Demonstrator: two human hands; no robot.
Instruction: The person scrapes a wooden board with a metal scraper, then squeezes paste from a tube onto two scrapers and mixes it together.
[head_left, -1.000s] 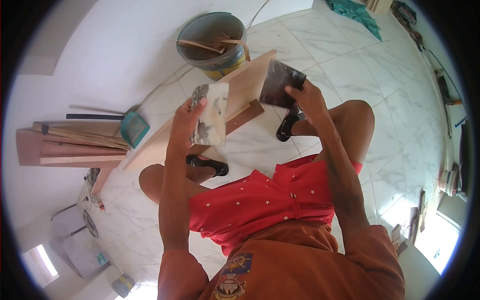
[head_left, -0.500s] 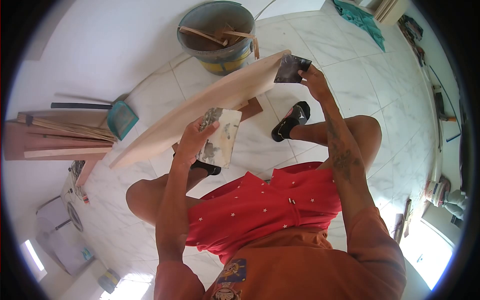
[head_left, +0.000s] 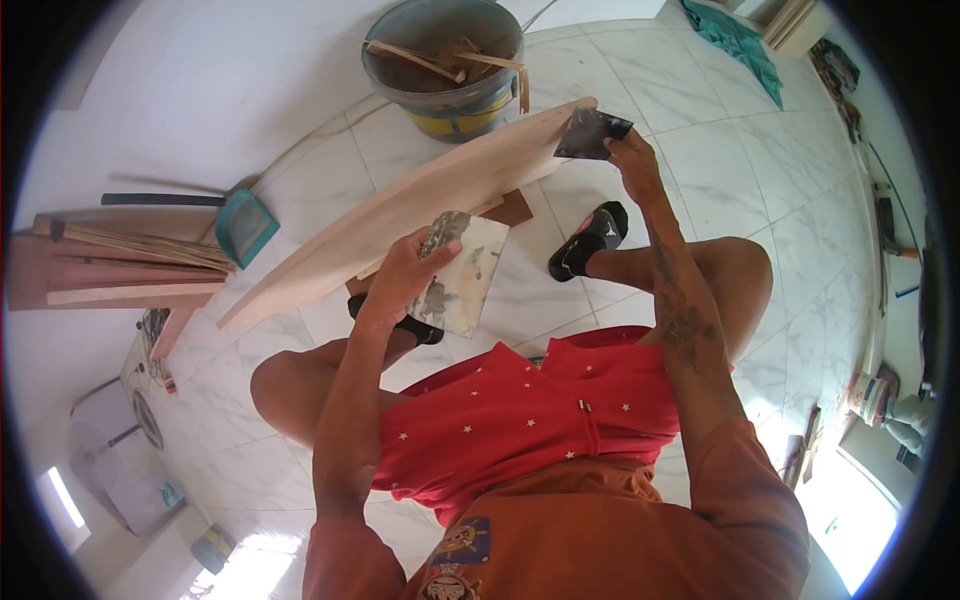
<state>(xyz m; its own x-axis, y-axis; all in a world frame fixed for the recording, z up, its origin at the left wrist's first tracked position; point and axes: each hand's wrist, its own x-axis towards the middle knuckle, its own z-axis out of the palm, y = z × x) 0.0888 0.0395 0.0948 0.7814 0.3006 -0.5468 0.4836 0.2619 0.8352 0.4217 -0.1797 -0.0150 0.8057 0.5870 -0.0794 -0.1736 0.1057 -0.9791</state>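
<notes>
A light board smeared with grey paste (head_left: 468, 272) is gripped in my left hand (head_left: 405, 275), thumb on top. My right hand (head_left: 635, 165) pinches a dark, square, flat scraper (head_left: 591, 134). That scraper lies against the far right end of a long, curved, pale wooden plank (head_left: 400, 215), which runs from lower left to upper right in front of me. Reddish-brown wood pieces (head_left: 512, 208) show under the plank. Whether the scraper carries any paste is hard to tell.
Beyond the plank stands a bucket (head_left: 445, 70) with wood scraps inside. At the left are a green dustpan (head_left: 245, 229) and stacked wood strips (head_left: 140, 250). A teal cloth (head_left: 737, 48) lies at the upper right. My feet in black socks flank the plank's near side.
My left hand has moved slightly right and up with the smeared board, which is more tilted. The scraper has turned a little at the plank's end. The whole view has shifted slightly.
</notes>
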